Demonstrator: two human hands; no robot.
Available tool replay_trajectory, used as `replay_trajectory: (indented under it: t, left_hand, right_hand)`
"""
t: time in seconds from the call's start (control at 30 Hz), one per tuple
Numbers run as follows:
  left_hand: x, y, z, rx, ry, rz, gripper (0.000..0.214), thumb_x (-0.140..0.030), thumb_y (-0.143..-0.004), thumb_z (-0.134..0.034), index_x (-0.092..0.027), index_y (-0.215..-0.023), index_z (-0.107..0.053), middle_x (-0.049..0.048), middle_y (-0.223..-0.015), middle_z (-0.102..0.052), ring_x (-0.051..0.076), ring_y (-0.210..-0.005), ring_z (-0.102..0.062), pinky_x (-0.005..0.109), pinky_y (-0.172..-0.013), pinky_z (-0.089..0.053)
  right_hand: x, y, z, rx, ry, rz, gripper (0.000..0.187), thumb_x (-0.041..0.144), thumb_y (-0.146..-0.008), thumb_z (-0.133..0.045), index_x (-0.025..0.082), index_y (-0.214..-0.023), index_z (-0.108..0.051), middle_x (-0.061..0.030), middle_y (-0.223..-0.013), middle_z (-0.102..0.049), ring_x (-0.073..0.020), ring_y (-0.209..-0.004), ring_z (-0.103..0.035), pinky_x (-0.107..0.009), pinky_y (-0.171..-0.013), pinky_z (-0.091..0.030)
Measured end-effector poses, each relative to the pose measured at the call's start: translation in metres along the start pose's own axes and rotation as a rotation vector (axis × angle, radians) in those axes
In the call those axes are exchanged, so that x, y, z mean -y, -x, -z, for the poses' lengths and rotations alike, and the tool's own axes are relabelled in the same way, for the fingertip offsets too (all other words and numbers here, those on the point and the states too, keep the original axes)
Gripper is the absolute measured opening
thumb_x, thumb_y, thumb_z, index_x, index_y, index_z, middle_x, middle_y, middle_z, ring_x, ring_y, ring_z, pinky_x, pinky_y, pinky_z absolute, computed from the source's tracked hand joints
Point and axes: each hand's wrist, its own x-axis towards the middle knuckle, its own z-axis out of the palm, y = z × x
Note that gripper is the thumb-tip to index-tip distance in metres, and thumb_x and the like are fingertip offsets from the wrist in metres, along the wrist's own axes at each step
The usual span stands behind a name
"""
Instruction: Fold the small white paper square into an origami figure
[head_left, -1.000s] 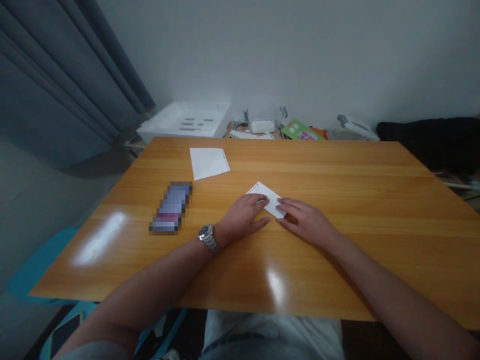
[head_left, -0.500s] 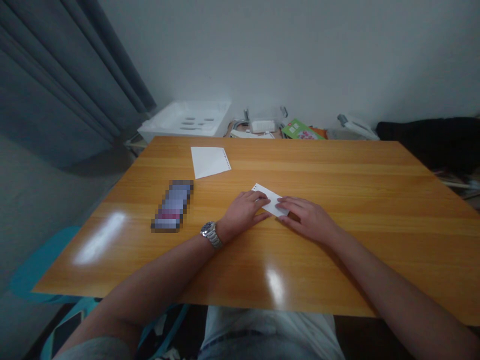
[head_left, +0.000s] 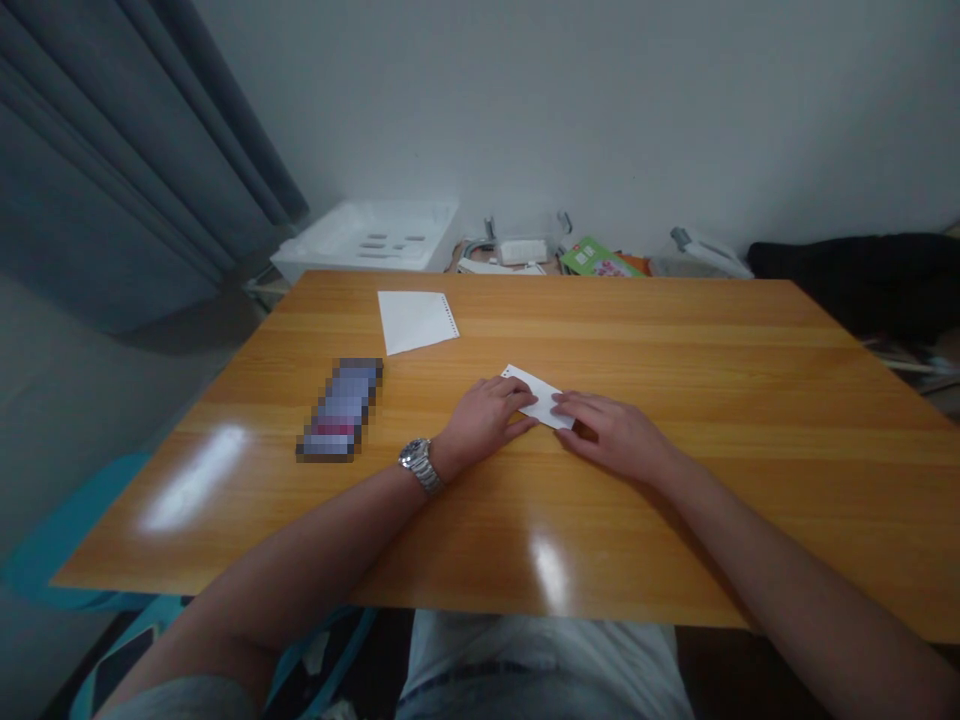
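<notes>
A narrow piece of white paper (head_left: 541, 400) is lying on the wooden table (head_left: 735, 400), directly beneath and between the fingertips of both hands. Its far-left corner, dotted with punched holes, is showing just beyond the fingers of the left hand (head_left: 486, 418), while its near-right end is running in under the fingers of the right hand (head_left: 616, 435). The left fingers are lying close together and bending over the paper, their tips pointing toward the right ones; the left thumb is standing a little apart, by the near edge. The right fingers are stretching over the other end, with that thumb reaching along the same edge. A bare strip of paper is separating the two sets of fingertips. Whether either thumb is pinching the paper, I cannot tell. Beyond the left fingers and to their left, a larger white sheet (head_left: 417, 322) is lying flat, its holed edge facing them. Nearer, also left of those fingers, a pixelated phone-like object (head_left: 341, 410) is resting. Behind them, a metal watch (head_left: 420, 463) is circling the left wrist.
</notes>
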Motion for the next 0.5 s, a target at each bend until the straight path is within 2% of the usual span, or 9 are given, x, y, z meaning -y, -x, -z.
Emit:
replay_trajectory:
  t: [0.13, 0.33, 0.5]
  left_hand:
    - [0.001, 0.0, 0.001, 0.008, -0.002, -0.011, 0.028, -0.04, -0.099, -0.061, -0.021, -0.118, -0.07, 0.0074, -0.122, -0.068, 0.023, -0.111, -0.063, 0.039, -0.094, -0.049]
    - [0.001, -0.001, 0.002, 0.016, 0.015, -0.016, 0.027, -0.039, -0.103, -0.054, -0.021, -0.112, -0.072, 0.0066, -0.121, -0.069, 0.022, -0.111, -0.063, 0.039, -0.096, -0.049]
    - [0.002, 0.0, 0.001, 0.002, 0.002, -0.025, 0.027, -0.039, -0.102, -0.055, -0.021, -0.114, -0.071, 0.0073, -0.122, -0.069, 0.023, -0.111, -0.064, 0.039, -0.095, -0.05]
  right_hand:
    - [0.003, -0.001, 0.002, -0.02, -0.01, -0.016, 0.029, 0.025, -0.094, -0.062, 0.023, -0.122, -0.068, -0.011, -0.126, -0.073, -0.0284, -0.115, -0.07, -0.047, -0.099, -0.058]
    - [-0.001, 0.0, 0.004, 0.026, -0.017, -0.037, 0.037, 0.039, -0.093, -0.067, 0.021, -0.126, -0.067, -0.0133, -0.128, -0.072, -0.0313, -0.117, -0.069, -0.05, -0.1, -0.057]
    - [-0.009, 0.002, -0.001, 0.026, 0.003, -0.037, 0.025, 0.025, -0.098, -0.06, 0.022, -0.121, -0.068, -0.0102, -0.13, -0.072, -0.0272, -0.116, -0.07, -0.045, -0.097, -0.059]
